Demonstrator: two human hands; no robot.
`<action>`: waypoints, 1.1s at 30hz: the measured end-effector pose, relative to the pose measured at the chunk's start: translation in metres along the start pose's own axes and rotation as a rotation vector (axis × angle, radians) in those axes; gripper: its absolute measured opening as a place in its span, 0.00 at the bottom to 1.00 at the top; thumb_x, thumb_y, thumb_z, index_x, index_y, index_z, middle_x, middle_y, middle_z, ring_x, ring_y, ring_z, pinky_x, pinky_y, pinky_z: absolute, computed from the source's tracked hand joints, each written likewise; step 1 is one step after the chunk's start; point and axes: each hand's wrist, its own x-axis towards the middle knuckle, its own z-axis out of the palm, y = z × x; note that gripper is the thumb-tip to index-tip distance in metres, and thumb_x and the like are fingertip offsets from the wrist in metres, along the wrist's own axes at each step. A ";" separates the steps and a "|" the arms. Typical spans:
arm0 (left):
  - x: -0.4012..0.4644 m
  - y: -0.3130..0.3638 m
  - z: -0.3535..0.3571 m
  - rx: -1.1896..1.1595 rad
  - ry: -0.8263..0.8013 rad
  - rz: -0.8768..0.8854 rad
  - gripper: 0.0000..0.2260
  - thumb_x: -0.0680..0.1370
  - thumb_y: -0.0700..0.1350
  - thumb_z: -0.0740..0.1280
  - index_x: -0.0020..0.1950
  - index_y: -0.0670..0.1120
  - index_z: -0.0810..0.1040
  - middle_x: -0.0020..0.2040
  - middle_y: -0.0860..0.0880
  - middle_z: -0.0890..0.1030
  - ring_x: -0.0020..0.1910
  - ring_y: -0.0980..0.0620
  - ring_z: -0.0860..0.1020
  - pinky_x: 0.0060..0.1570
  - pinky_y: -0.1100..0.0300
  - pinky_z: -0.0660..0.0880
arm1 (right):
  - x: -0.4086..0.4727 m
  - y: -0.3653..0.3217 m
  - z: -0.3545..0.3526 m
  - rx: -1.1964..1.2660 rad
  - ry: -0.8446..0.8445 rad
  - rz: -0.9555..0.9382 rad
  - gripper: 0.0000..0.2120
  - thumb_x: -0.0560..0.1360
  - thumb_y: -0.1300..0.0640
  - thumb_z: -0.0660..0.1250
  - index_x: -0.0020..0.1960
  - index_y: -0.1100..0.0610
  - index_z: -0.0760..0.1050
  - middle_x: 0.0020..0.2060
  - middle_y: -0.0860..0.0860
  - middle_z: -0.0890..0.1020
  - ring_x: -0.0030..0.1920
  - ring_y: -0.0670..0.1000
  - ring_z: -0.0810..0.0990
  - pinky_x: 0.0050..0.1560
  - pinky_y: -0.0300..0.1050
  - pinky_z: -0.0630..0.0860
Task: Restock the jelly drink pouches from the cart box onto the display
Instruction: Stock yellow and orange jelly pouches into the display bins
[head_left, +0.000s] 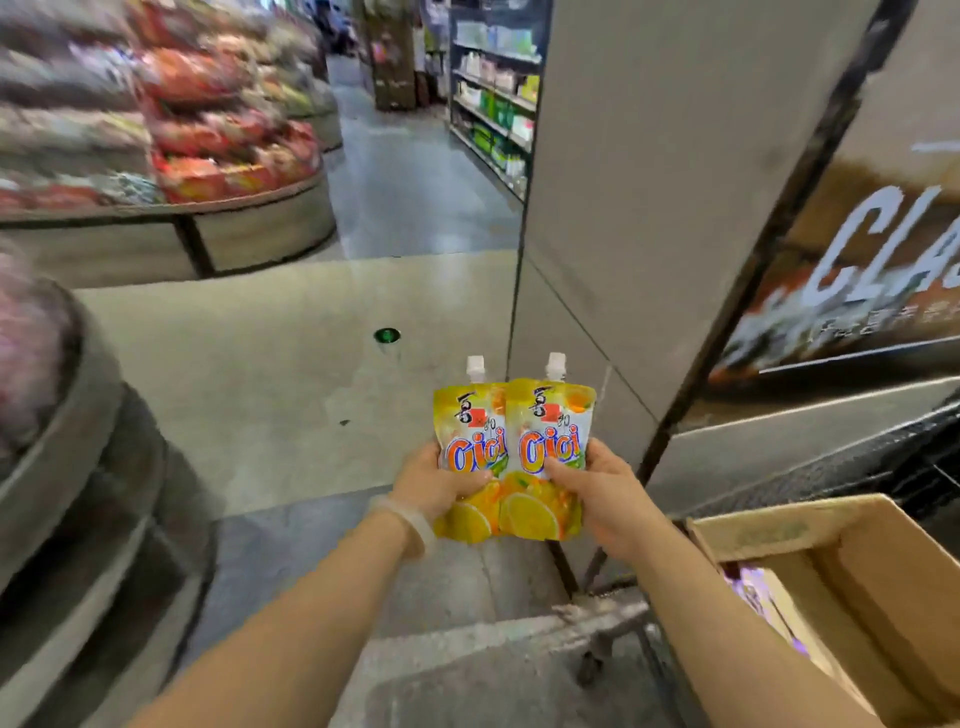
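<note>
Gripping: two yellow jelly drink pouches, held side by side and upright, white spouts up, in front of the person and above the floor, resting on nothing.

Left hand (436, 483): grip closed round the lower part of the left pouch (467, 452), thumb across its front. A pale band sits on that wrist.

Right hand (605, 493): grip closed round the lower part of the right pouch (550, 447), thumb across the printed front. The two pouches touch along their inner edges, the right one slightly overlapping.

Cart box (831, 571): open cardboard, at lower right, just beside the right forearm. Purple-toned packs show inside; how many remain cannot be told.

Cart (613, 618): only part of its metal frame visible under the box.

Display, near tier (62, 415): rounded stand at the left edge, blurred; pinkish goods on top.

Display, far tiers (208, 171): curved shelving at upper left, stacked with red packaged goods, blurred.

Pillar (649, 208): grey, right of centre, with a poster panel beside it.

Status, judged: this pair is out of the box and in transit, not yet shelved. Placement is left, and further trips likely, since the box holds stock.
</note>
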 end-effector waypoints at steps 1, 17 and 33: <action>-0.010 0.003 -0.032 -0.022 0.047 0.005 0.16 0.71 0.28 0.69 0.57 0.39 0.75 0.46 0.44 0.80 0.39 0.48 0.79 0.43 0.54 0.80 | 0.002 0.006 0.034 -0.016 -0.047 0.004 0.12 0.73 0.69 0.66 0.54 0.57 0.76 0.42 0.52 0.86 0.40 0.51 0.85 0.41 0.48 0.83; -0.226 0.001 -0.437 -0.352 0.721 0.129 0.17 0.72 0.28 0.68 0.58 0.42 0.75 0.45 0.44 0.82 0.42 0.43 0.81 0.43 0.47 0.79 | -0.046 0.117 0.504 -0.110 -0.805 0.100 0.12 0.74 0.68 0.64 0.55 0.57 0.76 0.49 0.57 0.84 0.48 0.58 0.83 0.50 0.55 0.80; -0.389 -0.044 -0.652 -0.503 1.353 0.190 0.13 0.72 0.30 0.70 0.54 0.40 0.77 0.41 0.41 0.82 0.34 0.47 0.80 0.33 0.57 0.77 | -0.149 0.216 0.814 -0.330 -1.354 0.199 0.10 0.75 0.69 0.64 0.51 0.56 0.76 0.46 0.54 0.83 0.45 0.56 0.81 0.55 0.57 0.77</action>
